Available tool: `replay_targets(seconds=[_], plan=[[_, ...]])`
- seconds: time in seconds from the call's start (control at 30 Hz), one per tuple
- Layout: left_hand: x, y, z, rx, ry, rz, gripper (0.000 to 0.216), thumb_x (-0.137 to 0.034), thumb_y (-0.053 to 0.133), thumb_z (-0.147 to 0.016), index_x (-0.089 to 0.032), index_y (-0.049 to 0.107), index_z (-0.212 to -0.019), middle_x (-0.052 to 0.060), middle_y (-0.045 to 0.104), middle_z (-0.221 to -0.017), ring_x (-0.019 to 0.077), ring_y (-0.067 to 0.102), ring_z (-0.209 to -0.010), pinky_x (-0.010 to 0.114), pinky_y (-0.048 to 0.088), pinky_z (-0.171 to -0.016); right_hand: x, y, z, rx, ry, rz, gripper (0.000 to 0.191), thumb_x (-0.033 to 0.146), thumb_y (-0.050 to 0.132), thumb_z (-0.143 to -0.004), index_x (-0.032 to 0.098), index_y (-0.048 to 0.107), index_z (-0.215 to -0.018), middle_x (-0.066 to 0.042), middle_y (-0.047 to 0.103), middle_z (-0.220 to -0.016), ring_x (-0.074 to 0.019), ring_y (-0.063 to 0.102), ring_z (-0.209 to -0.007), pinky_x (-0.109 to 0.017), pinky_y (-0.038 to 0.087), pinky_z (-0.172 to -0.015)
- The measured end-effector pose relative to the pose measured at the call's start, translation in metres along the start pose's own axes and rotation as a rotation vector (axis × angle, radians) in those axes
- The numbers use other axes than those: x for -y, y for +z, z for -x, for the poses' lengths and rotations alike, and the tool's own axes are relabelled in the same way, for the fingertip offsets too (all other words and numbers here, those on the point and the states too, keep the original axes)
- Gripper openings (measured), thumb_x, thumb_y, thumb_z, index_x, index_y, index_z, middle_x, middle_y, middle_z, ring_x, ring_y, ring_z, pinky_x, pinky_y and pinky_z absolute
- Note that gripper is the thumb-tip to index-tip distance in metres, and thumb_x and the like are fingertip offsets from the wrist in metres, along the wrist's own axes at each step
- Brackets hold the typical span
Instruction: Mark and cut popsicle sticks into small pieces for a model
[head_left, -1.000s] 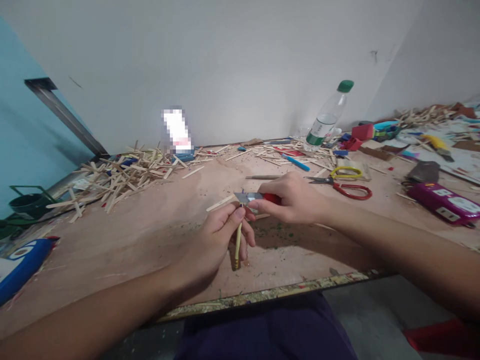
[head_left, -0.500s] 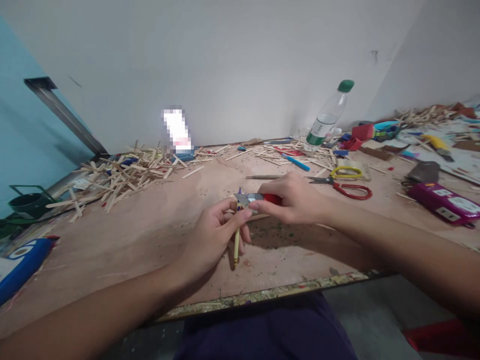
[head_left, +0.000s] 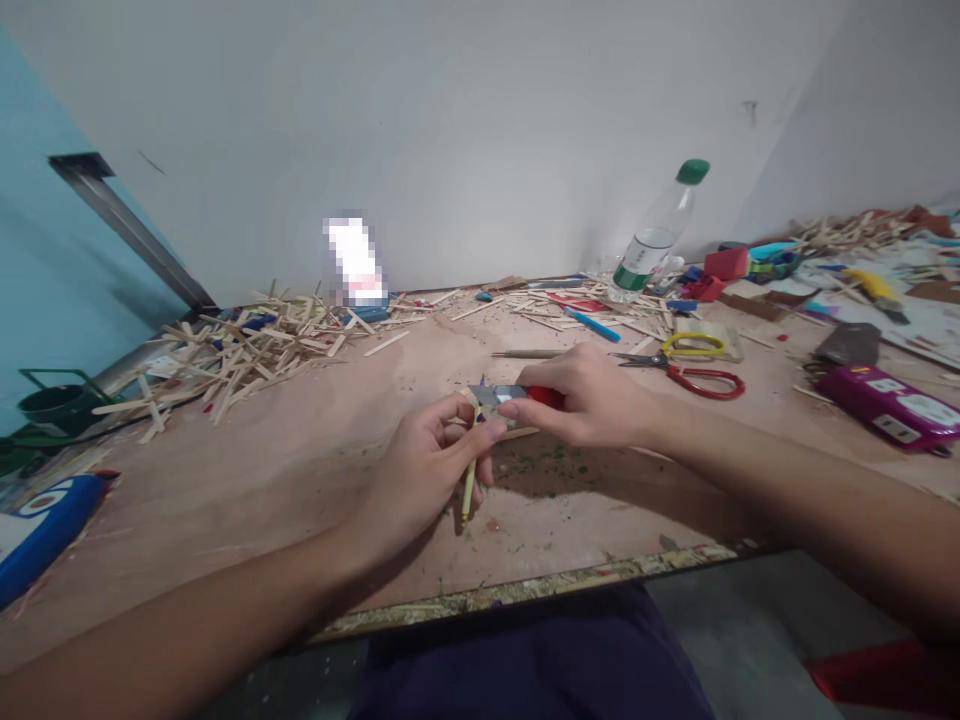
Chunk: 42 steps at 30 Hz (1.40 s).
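Left hand (head_left: 424, 455): one, bare, fingers and thumb closed around a slim yellow stick (head_left: 468, 492), which is held above the table (head_left: 300, 480) near its front edge, lower end tilted toward the person. Right hand (head_left: 589, 400): one, bare, gripping a knife (head_left: 546, 398) with red handle, its flat blade pointing left and lying across the upper end of the stick; whether the edge bites into it cannot be told. Scissors (head_left: 664, 362): one pair, one yellow and one red handle loop, lying beyond the right wrist. Pen (head_left: 592, 324): one, blue, farther back. Bottle (head_left: 643, 255): one, clear, green cap, near the wall. Wooden strips (head_left: 259, 350): many, heaped at back left. Purple box (head_left: 889, 408): one, far right.
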<state>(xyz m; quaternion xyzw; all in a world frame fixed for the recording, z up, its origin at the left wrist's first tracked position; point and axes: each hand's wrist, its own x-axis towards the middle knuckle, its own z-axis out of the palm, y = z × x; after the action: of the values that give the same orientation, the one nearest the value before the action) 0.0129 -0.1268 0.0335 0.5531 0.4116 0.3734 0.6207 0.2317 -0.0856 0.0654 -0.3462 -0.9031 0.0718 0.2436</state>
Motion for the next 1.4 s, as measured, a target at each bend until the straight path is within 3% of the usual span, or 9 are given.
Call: replay_targets(seconds=[0.6, 1.0, 1.23, 1.4], plan=[[-0.0014, 0.0001, 0.0008, 0.009, 0.085, -0.14, 0.03, -0.043, 0.072, -0.094, -0.018, 0.059, -0.084, -0.002, 0.064, -0.059, 0.0135, 0.061, -0.047, 0.021, 0.05, -0.041, -0.0009, 0.0003, 0.0006, 0.037, -0.007, -0.005, 0.054, 0.055, 0.051, -0.103, 0.016, 0.058, -0.067, 0.002, 0.049, -0.056, -0.0098, 0.036, -0.051, -0.03, 0.022, -0.058], [0.0017, -0.0012, 0.0017, 0.042, 0.075, -0.128, 0.03, -0.046, 0.067, -0.098, -0.016, 0.063, -0.095, 0.001, 0.068, -0.066, 0.0164, 0.067, -0.05, 0.023, 0.054, -0.043, -0.0012, 0.0008, 0.0004, 0.034, -0.006, 0.008, 0.054, 0.055, 0.051, -0.103, 0.016, 0.058, -0.066, 0.002, 0.048, -0.055, -0.0096, 0.036, -0.051, -0.029, 0.021, -0.057], [0.0039, -0.0014, 0.0024, 0.015, 0.072, -0.131, 0.03, -0.046, 0.069, -0.096, -0.017, 0.063, -0.092, 0.001, 0.068, -0.066, 0.0156, 0.065, -0.049, 0.023, 0.053, -0.043, -0.0005, 0.0, 0.0003, 0.044, 0.002, 0.015, 0.056, 0.057, 0.05, -0.104, 0.016, 0.06, -0.067, 0.001, 0.051, -0.056, -0.01, 0.037, -0.051, -0.03, 0.022, -0.058], [0.0011, -0.0006, 0.0016, -0.011, 0.06, -0.152, 0.035, -0.047, 0.074, -0.09, -0.018, 0.06, -0.079, 0.001, 0.066, -0.06, 0.016, 0.063, -0.046, 0.023, 0.05, -0.04, -0.0003, 0.0003, 0.0001, 0.045, -0.004, 0.012, 0.056, 0.057, 0.051, -0.103, 0.016, 0.059, -0.065, 0.001, 0.05, -0.056, -0.0098, 0.037, -0.05, -0.029, 0.023, -0.058]])
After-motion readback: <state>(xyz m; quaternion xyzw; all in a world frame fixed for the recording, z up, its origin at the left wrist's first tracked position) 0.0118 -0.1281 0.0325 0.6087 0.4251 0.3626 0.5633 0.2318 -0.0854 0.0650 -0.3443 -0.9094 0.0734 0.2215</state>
